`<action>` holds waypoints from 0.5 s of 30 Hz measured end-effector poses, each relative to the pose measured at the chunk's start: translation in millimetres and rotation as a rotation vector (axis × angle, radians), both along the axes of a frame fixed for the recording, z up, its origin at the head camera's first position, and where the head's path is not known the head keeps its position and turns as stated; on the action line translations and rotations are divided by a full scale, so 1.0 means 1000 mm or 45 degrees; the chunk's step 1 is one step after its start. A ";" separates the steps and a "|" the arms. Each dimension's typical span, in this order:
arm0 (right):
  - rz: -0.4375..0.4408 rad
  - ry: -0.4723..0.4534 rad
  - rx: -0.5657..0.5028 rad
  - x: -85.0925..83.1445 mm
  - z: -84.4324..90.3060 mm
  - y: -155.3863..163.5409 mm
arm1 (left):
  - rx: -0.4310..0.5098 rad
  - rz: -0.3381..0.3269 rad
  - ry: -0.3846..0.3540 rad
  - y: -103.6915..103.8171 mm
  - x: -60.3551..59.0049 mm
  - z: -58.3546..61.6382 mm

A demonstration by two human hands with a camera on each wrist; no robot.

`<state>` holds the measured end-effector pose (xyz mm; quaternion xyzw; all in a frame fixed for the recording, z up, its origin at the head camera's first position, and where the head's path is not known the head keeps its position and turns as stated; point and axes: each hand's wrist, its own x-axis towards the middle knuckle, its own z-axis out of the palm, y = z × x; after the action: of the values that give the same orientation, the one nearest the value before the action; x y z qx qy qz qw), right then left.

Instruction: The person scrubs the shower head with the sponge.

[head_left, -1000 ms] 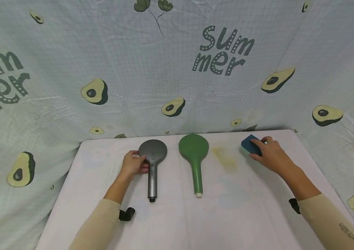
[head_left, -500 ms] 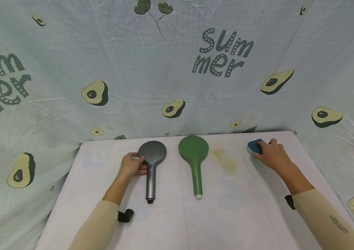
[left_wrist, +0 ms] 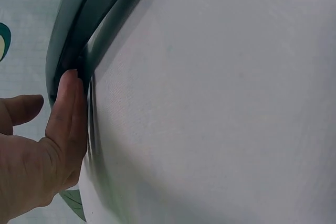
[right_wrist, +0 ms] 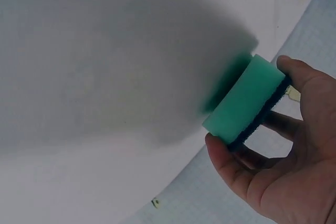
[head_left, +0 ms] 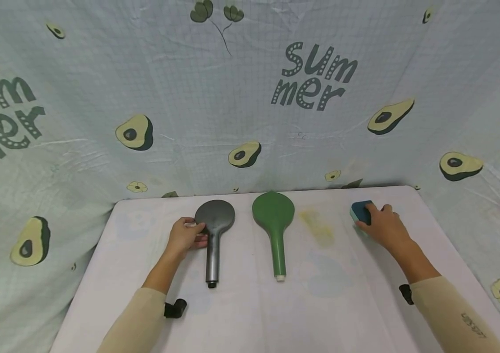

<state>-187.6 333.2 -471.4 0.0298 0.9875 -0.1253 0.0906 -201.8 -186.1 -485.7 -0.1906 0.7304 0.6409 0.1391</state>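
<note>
A dark grey hand shower head with a black handle end lies at the left of the table. My left hand pinches its left edge, thumb over the top and fingers underneath. In the left wrist view, those fingers lie nearly straight along the underside. My right hand, at the far right, grips a sponge by its edges. The sponge has a dark blue scouring side and a green foam side. Its shadow falls on the cloth beside it.
A green hand shower head with a white handle end lies in the middle. Right of it, a yellowish stain marks the pale tabletop. Behind the table's far edge hangs a printed curtain with avocados and lettering.
My right hand has moved the sponge a little right and nearer to me, turning it slightly. The grey shower head's handle has swung slightly left in my left hand. The green shower head stays put.
</note>
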 end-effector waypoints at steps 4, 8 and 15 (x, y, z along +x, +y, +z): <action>-0.004 0.059 -0.030 0.006 -0.007 -0.001 | 0.004 -0.003 0.008 -0.001 0.003 0.003; -0.003 0.102 -0.039 0.010 -0.013 0.001 | -0.018 -0.002 0.037 -0.003 0.007 0.009; -0.004 0.088 -0.080 0.015 -0.018 0.003 | -0.060 -0.023 0.122 -0.005 0.012 0.023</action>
<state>-172.2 336.4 -489.8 0.0239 0.9856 -0.1574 0.0572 -189.5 -191.2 -462.2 -0.1564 0.7528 0.6307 0.1054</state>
